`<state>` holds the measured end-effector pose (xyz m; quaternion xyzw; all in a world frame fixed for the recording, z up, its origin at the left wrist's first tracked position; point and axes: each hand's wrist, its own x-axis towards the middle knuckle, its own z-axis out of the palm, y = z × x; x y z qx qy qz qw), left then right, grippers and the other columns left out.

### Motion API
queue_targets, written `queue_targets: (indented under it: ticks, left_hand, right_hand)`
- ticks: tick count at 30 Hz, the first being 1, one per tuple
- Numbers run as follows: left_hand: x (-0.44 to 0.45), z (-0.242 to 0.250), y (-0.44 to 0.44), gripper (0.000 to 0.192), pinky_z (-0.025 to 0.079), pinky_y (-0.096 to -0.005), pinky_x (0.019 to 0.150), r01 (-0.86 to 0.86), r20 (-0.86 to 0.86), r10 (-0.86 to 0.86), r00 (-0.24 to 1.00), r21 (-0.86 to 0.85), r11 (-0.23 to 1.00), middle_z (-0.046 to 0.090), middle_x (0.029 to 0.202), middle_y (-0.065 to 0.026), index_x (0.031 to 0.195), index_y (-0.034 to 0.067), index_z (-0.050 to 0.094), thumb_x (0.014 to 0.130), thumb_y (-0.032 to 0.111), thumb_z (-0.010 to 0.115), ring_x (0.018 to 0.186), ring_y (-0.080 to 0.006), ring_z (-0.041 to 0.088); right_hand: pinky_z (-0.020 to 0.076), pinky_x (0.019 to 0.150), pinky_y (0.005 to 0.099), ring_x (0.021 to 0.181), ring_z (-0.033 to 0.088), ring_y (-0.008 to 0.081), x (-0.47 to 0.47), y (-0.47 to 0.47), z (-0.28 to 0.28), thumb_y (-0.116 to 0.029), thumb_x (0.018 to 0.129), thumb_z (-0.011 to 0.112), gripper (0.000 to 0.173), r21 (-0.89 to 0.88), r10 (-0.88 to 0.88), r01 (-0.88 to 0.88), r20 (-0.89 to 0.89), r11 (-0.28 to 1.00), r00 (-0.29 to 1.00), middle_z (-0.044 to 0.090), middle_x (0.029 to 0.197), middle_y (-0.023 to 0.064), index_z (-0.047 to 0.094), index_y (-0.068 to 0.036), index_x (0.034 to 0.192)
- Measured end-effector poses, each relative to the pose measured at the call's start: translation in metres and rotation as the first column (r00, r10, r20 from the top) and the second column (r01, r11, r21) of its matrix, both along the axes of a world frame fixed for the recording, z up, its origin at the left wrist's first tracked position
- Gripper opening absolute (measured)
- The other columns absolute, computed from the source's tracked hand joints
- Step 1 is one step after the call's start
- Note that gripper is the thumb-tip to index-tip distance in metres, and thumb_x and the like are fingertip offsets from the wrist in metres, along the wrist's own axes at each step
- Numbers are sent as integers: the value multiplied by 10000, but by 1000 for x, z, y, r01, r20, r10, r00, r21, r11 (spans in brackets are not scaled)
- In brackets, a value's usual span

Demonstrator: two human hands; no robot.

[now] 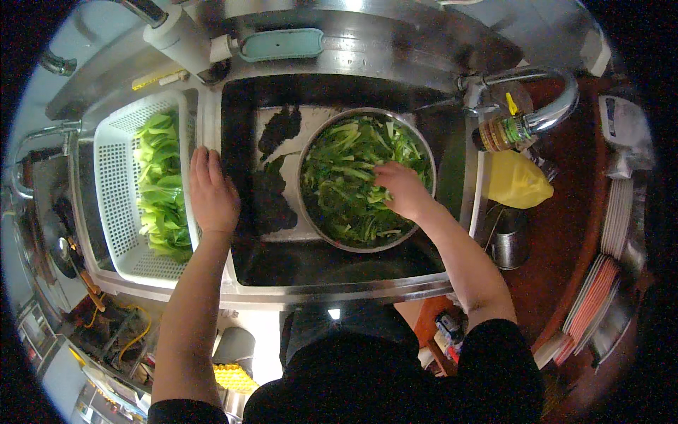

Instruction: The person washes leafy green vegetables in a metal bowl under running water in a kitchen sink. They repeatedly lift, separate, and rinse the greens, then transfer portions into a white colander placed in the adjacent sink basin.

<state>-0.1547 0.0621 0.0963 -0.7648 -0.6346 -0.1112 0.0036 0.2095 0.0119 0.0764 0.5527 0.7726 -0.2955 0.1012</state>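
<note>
Cut leafy greens (339, 185) fill a round metal basin (365, 248) standing in the right sink bowl (339, 278). At the basin's right side my right hand (403, 190) reaches into the greens, fingers bent; whether it grips any is hidden. My left hand (213, 192) rests palm down, fingers together, on the divider between the sink bowls, against the right rim of a white plastic basket (117, 185). Leafy green vegetables (164, 185) lie along that basket's right side. Dark leaves (278, 191) are on the sink floor left of the basin.
A curved metal faucet (567, 100) arches at the upper right. A yellow bag (516, 180) and a metal cup (509, 245) stand right of the sink. Behind it lies a teal tray (282, 44). Stacked plates (617, 217) line the far right.
</note>
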Motion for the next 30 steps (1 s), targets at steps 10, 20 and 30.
queue_targets:
  ticks: [10,20,30]
  left_hand:
    - [0,0,-1,494,316,-427,1060,20,-8,-20,1000,10,1000,381,1360,-198,1266,-16,423,791,58,537,1282,-366,352]
    - [4,3,-1,532,298,-433,1068,17,-25,-18,1000,-37,999,371,1363,-198,1274,-10,408,771,53,573,1288,-372,335]
    - [6,5,1,501,312,-445,1054,36,-28,-36,999,-13,999,391,1334,-216,1248,-33,423,772,48,558,1269,-389,350]
  right_hand:
    - [362,998,477,1369,206,325,39,-83,-60,-493,719,729,965,-486,-997,874,-60,-11,-46,213,1477,179,233,-67,1427]
    - [229,1052,545,1313,299,308,13,-78,-159,-451,824,625,692,-821,-761,357,137,-445,-634,250,1482,98,381,-112,1376]
    - [427,863,373,983,564,240,-27,-57,-70,-241,742,729,527,-736,-852,676,-330,-38,-407,596,1089,85,508,-37,1175]
